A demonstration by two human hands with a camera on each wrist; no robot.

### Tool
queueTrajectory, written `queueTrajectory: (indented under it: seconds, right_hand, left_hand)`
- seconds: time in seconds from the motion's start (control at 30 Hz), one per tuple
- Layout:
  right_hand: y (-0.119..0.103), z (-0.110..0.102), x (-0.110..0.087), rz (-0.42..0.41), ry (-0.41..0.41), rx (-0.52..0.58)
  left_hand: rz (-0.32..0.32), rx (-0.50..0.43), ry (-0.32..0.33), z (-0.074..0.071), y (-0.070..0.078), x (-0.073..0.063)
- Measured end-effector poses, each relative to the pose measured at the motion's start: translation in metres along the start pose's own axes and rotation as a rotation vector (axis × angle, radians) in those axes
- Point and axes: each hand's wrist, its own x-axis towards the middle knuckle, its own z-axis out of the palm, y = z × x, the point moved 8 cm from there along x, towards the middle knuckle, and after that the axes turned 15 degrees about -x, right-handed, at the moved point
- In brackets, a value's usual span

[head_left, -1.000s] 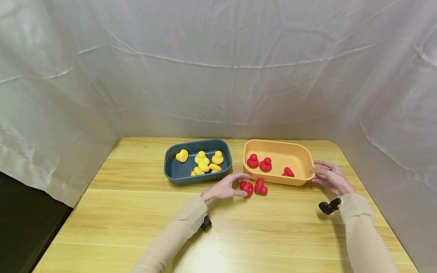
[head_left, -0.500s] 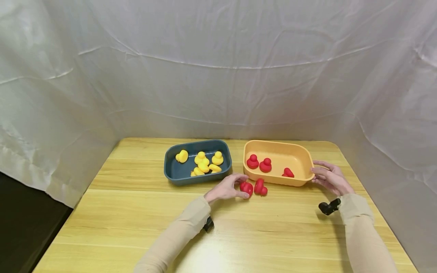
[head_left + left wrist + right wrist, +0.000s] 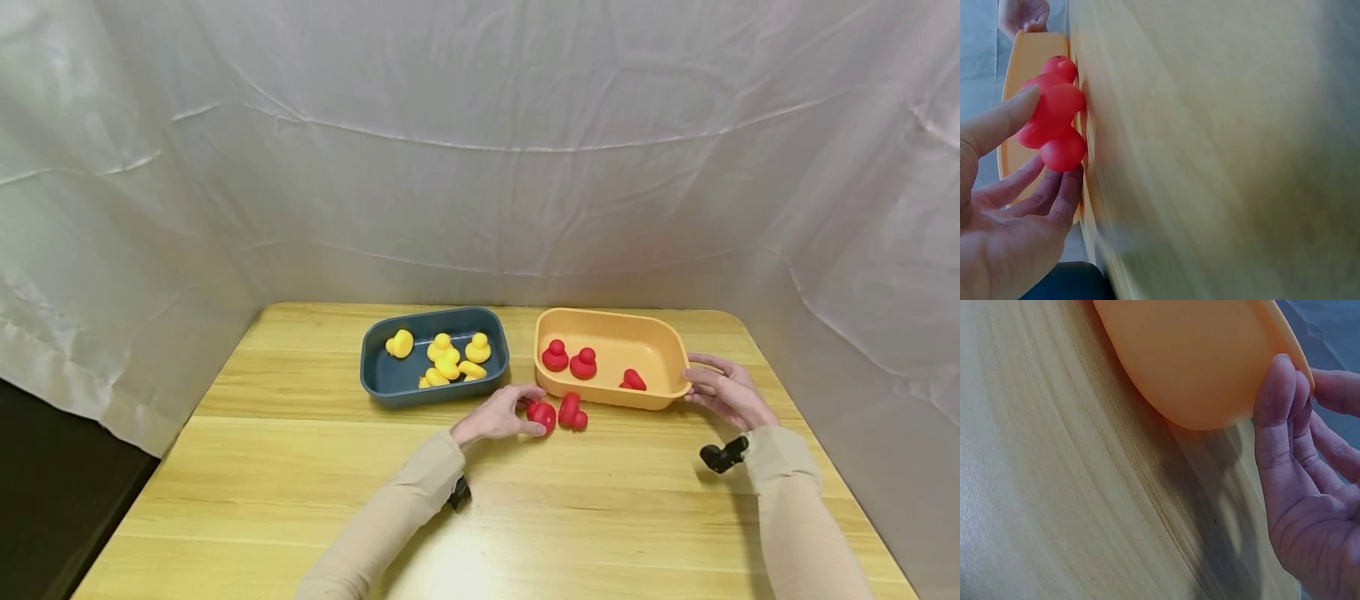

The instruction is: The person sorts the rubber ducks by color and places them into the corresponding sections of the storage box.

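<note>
My left hand [image 3: 497, 414] pinches a red rubber duck [image 3: 542, 418] lying on the table in front of the two bins. In the left wrist view, the thumb is on the body of that duck [image 3: 1060, 106] and the fingers are by its head. A second red duck [image 3: 572, 412] lies tipped just to its right. At the right end of the orange bin [image 3: 652, 398], my right hand [image 3: 729, 397] holds the rim between thumb and fingers, also visible in the right wrist view. Inside the bin sit red ducks, one of them this upright duck [image 3: 555, 357].
To the left stands a dark blue bin [image 3: 367, 367] with several yellow ducks, among them this one [image 3: 478, 347]. Both bins are on the wooden table [image 3: 585, 517]. A pale curtain [image 3: 480, 200] rises behind and at the sides.
My left hand has moved slightly right and its thumb and fingers have closed in on the red duck. The right hand and both bins keep their places.
</note>
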Motion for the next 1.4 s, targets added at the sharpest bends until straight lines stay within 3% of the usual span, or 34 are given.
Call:
queueTrajectory:
  seconds: [0.37,0.77,1.07,1.4]
  right_hand:
    - [0.0,0.0,0.0,0.009,0.002,-0.01]
    - [0.002,0.0,0.001,0.017,0.002,-0.013]
    - [0.001,0.0,0.001,0.017,0.011,-0.014]
    - [0.0,0.001,0.001,0.009,0.009,-0.007]
  left_hand:
    - [0.001,-0.006,-0.003,0.001,-0.001,-0.003]
    - [0.053,-0.061,0.019,-0.004,0.004,-0.014]
    - [0.099,-0.11,0.089,-0.007,0.013,-0.022]
    - [0.159,-0.198,0.19,-0.011,0.026,-0.02]
